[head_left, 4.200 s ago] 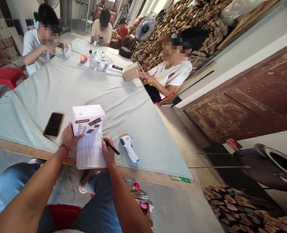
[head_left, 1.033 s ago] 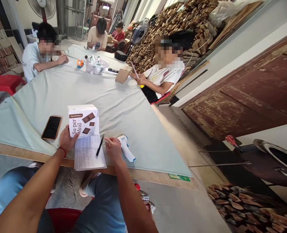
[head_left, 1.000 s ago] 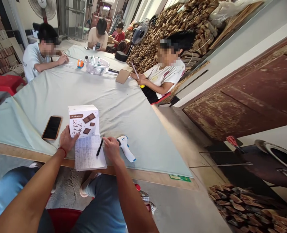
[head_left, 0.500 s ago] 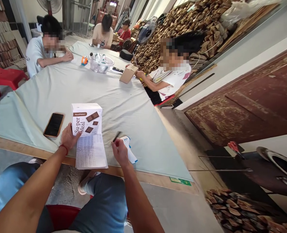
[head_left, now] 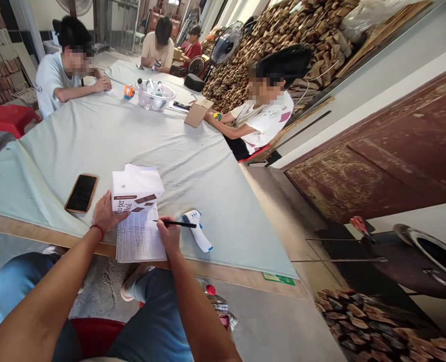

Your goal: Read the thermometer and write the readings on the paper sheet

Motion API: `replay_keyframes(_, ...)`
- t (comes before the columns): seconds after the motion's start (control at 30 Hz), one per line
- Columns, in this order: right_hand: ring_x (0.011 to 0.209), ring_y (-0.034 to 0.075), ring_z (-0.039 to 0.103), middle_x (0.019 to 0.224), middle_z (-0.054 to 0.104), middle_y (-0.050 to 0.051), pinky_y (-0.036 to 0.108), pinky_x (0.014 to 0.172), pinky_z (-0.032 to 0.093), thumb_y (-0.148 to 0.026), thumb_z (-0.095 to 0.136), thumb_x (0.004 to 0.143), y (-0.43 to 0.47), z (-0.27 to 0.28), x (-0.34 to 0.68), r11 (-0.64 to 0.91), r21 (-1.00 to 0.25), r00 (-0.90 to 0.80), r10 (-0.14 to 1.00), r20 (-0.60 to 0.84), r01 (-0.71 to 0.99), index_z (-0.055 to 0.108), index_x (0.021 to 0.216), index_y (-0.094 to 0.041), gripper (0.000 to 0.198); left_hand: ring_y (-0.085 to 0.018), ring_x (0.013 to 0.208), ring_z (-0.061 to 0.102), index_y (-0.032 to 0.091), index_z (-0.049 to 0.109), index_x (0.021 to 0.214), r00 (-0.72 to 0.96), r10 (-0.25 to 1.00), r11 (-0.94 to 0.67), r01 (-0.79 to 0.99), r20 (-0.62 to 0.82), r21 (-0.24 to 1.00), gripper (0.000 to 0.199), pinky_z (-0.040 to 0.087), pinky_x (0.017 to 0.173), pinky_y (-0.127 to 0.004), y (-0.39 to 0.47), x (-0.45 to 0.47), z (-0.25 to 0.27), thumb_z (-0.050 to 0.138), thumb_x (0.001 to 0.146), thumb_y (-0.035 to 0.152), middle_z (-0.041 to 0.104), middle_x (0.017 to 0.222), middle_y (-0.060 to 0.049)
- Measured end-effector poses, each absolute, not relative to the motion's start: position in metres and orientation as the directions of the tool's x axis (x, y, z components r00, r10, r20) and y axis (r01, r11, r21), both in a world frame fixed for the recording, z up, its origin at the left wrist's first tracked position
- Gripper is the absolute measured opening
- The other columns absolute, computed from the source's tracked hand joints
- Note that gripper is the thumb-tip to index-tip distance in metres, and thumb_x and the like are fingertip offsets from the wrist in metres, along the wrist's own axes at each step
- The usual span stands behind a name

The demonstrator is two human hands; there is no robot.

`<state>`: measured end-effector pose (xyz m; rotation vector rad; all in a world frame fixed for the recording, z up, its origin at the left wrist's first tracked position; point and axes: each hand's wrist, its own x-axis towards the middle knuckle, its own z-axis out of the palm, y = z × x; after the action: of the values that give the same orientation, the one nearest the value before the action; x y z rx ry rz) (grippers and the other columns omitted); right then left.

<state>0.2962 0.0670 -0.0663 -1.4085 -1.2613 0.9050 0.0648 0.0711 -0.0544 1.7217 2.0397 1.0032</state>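
My left hand (head_left: 107, 213) grips the lower left edge of a white box (head_left: 138, 187) printed "NutriMotion" and "Su-per Meal", which tilts over the top of some papers. Below the box lie handwritten sheets (head_left: 138, 239), reaching the table's front edge. A black pen (head_left: 179, 223) is pinched in my right hand (head_left: 169, 236), its tip over the right side of the writing. Just right of that hand, a white and blue infrared thermometer (head_left: 198, 231) lies on the cloth. To the left of my left hand rests a phone (head_left: 81, 193) with a dark screen.
A pale cloth covers the table (head_left: 94, 130). Farther back stand a plastic basket (head_left: 156, 100) of bottles, an orange tape roll (head_left: 128, 91) and a cardboard box (head_left: 197, 113). Other people sit around the table. A red chair (head_left: 7, 118) stands at the left.
My right hand has moved left from beside the thermometer to the written sheets, pen along with it. The box in my left hand has tipped, showing its top and a paper behind.
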Motion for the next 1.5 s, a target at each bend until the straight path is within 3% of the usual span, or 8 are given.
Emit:
replay_keyframes(0.37, 0.065, 0.019, 0.056, 0.062, 0.061, -0.001, 0.031, 0.066, 0.049, -0.045, 0.050, 0.069, 0.0642, -0.0658, 0.2917, 0.084, -0.926, 0.116, 0.984, 0.136, 0.369, 0.055, 0.066, -0.025, 0.021, -0.035, 0.127, 0.054, 0.022, 0.049, 0.137, -0.192, 0.953, -0.002, 0.770, 0.233, 0.638, 0.081, 0.043, 0.108, -0.050, 0.0692, 0.0622, -0.0544, 0.083, 0.068, 0.046, 0.062, 0.127, -0.012)
replay_keyframes(0.73, 0.068, 0.019, 0.058, 0.066, 0.062, 0.000, 0.033, 0.072, 0.050, -0.046, 0.050, 0.070, 0.0640, -0.0685, 0.2915, 0.085, -0.914, 0.106, 0.985, 0.137, 0.397, 0.056, 0.068, -0.025, 0.022, -0.036, 0.126, 0.055, 0.022, 0.046, 0.136, -0.207, 0.953, 0.019, 0.772, 0.223, 0.635, 0.081, 0.044, 0.107, -0.051, 0.0681, 0.0631, -0.0531, 0.083, 0.068, 0.047, 0.061, 0.129, -0.013)
replay_keyframes(1.5, 0.067, 0.020, 0.057, 0.065, 0.061, 0.001, 0.033, 0.070, 0.049, -0.045, 0.049, 0.071, 0.0640, -0.0690, 0.2915, 0.102, -0.918, 0.111, 0.982, 0.155, 0.382, 0.055, 0.068, -0.025, 0.022, -0.036, 0.127, 0.054, 0.020, 0.048, 0.132, -0.206, 0.956, 0.027, 0.772, 0.210, 0.635, 0.077, 0.043, 0.108, -0.051, 0.0690, 0.0627, -0.0532, 0.083, 0.068, 0.047, 0.061, 0.128, -0.013)
